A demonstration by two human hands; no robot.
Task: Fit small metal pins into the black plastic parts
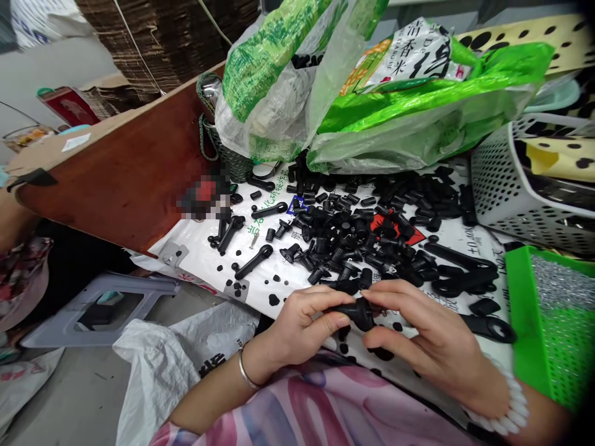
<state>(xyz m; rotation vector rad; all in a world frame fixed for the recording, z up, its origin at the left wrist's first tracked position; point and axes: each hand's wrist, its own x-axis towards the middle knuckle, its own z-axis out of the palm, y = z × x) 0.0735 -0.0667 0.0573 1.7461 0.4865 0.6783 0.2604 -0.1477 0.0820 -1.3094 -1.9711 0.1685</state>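
Near the table's front edge, my left hand (300, 328) grips a black plastic handle-like part (359, 313) between thumb and fingers. My right hand (432, 337) closes round the part's wider right end, its index fingertip touching it and the thumb just below. Something small and metallic shows between the right fingers, too unclear to name. Just beyond the hands lies a loose heap of short black plastic caps (344, 232). Black crank-shaped arms lie about it, one at the left (253, 261) and one by my right hand (488, 326).
A green basket (520, 310) of small silvery pieces stands at the right, below a white perforated basket (493, 173). Green-and-clear plastic bags (418, 136) fill the back. A reddish-brown board (116, 167) borders the left. A grey plastic stool (158, 288) stands on the floor.
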